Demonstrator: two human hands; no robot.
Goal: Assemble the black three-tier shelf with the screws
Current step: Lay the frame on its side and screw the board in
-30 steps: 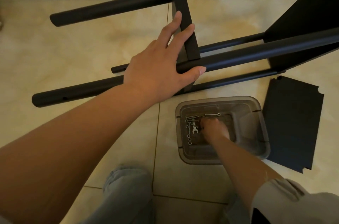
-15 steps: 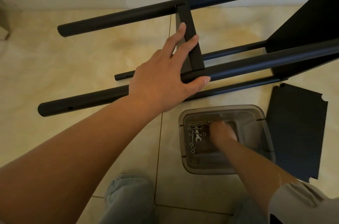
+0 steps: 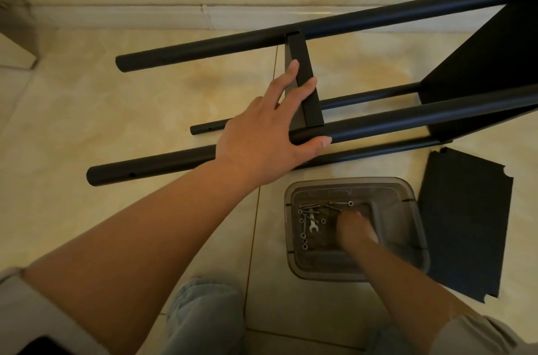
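Your left hand (image 3: 262,133) is spread, pinning the shelf frame (image 3: 364,124), which lies on its side with posts running left-right. Your right hand (image 3: 356,231) is down in the tub (image 3: 407,194); can't tell if it's pinching anything. Screws (image 3: 310,210) lie just left of it, nearest that hand.

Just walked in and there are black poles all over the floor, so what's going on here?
A person is putting together a black shelf frame that lies on its side on the tiled floor. Their left hand rests on a middle shelf panel, steadying it between the poles. Their right hand reaches into a grey plastic tub holding screws and a small wrench. Another loose panel lies on the floor beside the tub.
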